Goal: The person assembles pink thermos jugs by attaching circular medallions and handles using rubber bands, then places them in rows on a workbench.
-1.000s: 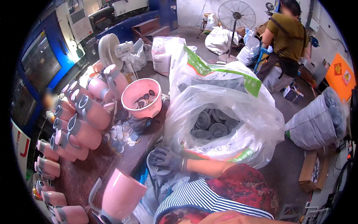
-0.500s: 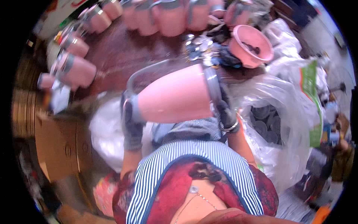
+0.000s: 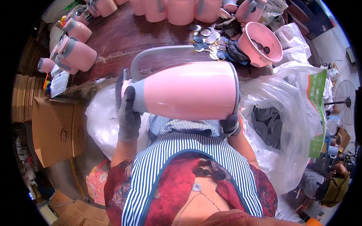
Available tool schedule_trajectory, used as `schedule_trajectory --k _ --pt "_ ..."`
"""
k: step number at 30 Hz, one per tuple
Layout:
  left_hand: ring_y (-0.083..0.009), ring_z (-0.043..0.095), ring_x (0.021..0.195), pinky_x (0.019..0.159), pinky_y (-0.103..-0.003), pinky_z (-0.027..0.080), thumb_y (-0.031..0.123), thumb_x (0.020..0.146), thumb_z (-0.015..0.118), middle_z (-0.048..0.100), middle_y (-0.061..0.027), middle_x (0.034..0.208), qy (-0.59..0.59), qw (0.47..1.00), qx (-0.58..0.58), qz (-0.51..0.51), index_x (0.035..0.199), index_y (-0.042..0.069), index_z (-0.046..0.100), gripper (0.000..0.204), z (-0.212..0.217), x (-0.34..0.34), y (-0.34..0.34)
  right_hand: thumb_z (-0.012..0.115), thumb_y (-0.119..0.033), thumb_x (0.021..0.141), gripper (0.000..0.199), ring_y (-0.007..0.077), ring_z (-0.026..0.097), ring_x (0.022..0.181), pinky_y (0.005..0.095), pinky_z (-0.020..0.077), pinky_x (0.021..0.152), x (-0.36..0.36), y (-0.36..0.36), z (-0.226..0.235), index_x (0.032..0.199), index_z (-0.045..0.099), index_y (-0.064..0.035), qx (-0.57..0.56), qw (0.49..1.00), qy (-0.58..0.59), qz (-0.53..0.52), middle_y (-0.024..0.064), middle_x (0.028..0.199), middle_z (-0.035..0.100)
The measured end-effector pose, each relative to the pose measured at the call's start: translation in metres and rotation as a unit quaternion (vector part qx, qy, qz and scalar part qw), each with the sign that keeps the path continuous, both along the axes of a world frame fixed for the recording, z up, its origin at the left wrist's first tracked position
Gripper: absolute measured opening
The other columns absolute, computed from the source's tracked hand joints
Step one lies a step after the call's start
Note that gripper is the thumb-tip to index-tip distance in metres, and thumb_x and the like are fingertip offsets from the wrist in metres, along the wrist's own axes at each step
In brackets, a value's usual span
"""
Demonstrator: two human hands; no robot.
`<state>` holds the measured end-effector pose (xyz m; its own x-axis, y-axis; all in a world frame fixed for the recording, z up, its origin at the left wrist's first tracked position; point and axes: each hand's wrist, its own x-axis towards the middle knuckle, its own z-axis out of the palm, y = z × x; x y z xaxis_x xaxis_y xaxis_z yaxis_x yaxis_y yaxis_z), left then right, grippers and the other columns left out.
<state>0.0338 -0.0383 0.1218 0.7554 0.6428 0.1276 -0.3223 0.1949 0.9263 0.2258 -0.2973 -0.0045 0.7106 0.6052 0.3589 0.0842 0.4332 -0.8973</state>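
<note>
A pink vacuum jug (image 3: pixel 188 90) with a grey handle and grey collar lies on its side in front of me, held above my lap. My left hand (image 3: pixel 129 116), in a dark grey glove, grips the collar and lid end, thumb on the near side. At the base end on the right, my gloved right hand (image 3: pixel 230 125) supports the jug from below; its fingers are mostly hidden behind the base. The loop of the handle points toward the dark red table (image 3: pixel 113 56).
More pink jugs (image 3: pixel 181 11) stand along the table's far side and left edge. Silver discs with yellow strings (image 3: pixel 207 39) lie beside a pink basin (image 3: pixel 260 45) holding dark round pieces. At right, a clear bag (image 3: pixel 294 150) contains grey round parts; at left stands a cardboard box (image 3: pixel 52 132).
The jug has turned from a tilt to nearly level. My right hand has slid from the base's end to lower beneath it. My left hand stays at the lid end.
</note>
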Motion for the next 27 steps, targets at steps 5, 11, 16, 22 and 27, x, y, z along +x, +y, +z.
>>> schedule_trajectory --k 5,11,16,22,27 --pt "-0.0224 0.047 0.12 0.104 -0.037 0.037 0.034 0.086 0.068 0.046 -0.014 0.134 0.038 0.956 0.25 0.147 0.152 0.001 0.024 0.087 0.025 0.015 -0.023 0.056 -0.06 0.089 0.077 0.0225 0.048 0.126 0.0399 0.0393 0.105 -0.02 0.017 0.033 0.14 0.043 -0.0037 -0.002 0.97 0.24 -0.043 0.0101 0.137 0.051" --pt "-0.0227 0.05 0.117 0.101 -0.039 0.041 0.033 0.086 0.067 0.047 -0.0126 0.131 0.019 0.963 0.212 0.167 0.153 0.001 0.02 0.089 0.018 0.021 -0.022 0.039 -0.075 0.09 0.087 0.0231 0.047 0.126 0.0406 0.0353 0.107 -0.004 0.019 0.015 0.139 0.045 -0.0037 -0.076 0.979 0.171 -0.077 0.0111 0.14 0.049" --pt "-0.0186 0.053 0.11 0.093 -0.032 0.045 0.039 0.094 0.057 0.047 -0.0111 0.133 0.1 0.973 0.139 0.153 0.153 0.002 0.021 0.078 0.007 0.025 -0.012 0.041 -0.076 0.088 0.091 0.0192 0.047 0.126 0.0362 0.0385 0.105 -0.009 0.022 0.026 0.14 0.043 -0.0007 0.024 0.978 0.207 -0.017 0.0098 0.14 0.048" --pt "-0.0128 0.057 0.092 0.067 -0.022 0.047 0.035 0.098 0.053 0.053 -0.0098 0.124 0.15 0.986 -0.044 0.048 0.152 0.005 0.027 0.067 -0.004 0.021 0.0 0.042 -0.084 0.08 0.108 0.0246 0.044 0.131 0.0397 0.0377 0.106 -0.001 0.016 0.013 0.145 0.036 0.001 0.009 0.99 0.141 -0.029 0.014 0.145 0.044" --pt "-0.0172 0.058 0.106 0.082 -0.027 0.051 0.028 0.095 0.057 0.053 -0.0086 0.131 0.139 0.989 -0.047 -0.018 0.148 0.006 0.034 0.062 -0.032 0.021 0.017 0.046 -0.081 0.079 0.099 0.0332 0.044 0.132 0.0463 0.0362 0.107 -0.001 0.021 0.035 0.14 0.046 -0.0023 -0.059 0.995 -0.038 -0.069 0.0179 0.143 0.045"
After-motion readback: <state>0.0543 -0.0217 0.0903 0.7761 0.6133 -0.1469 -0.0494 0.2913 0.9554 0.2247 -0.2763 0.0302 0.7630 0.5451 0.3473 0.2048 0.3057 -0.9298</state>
